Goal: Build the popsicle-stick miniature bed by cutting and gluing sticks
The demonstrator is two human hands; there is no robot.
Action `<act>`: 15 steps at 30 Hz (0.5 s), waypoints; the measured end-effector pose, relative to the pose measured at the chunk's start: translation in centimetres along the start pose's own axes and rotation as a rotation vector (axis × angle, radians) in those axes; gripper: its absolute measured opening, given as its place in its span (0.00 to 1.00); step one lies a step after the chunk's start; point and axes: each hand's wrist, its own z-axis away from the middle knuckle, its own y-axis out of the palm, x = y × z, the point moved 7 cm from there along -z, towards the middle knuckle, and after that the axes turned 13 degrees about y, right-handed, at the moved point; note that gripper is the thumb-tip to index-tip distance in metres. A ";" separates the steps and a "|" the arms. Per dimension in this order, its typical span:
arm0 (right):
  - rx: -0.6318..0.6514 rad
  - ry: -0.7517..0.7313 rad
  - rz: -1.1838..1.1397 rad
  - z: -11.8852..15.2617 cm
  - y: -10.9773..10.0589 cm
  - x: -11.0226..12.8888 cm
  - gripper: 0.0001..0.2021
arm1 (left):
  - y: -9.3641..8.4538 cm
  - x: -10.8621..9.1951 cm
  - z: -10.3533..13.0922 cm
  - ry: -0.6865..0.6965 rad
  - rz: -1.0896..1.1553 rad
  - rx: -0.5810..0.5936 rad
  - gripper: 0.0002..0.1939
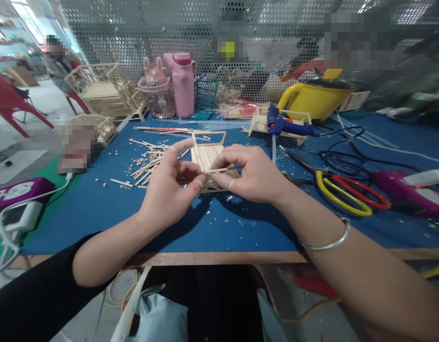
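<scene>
A small frame of pale wooden sticks stands on the blue table top between my hands. My left hand is closed on its near left corner, thumb and fingers pressed together there. Between the thumb and fingers of my right hand is a thin wooden stick, whose left end meets my left fingertips at the frame. The hands hide part of the frame's near side. Loose sticks and short cut bits lie just left of the frame.
Scissors and a purple device lie right. Behind are a blue glue gun, another stick model, a yellow pot and a pink bottle. A phone and purple power strip are left. A person stands far left.
</scene>
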 end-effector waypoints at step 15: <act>0.105 0.162 -0.156 -0.2 -0.3 -1.0 0.08 | -0.3 -0.3 -0.3 0.044 -0.010 -0.009 0.32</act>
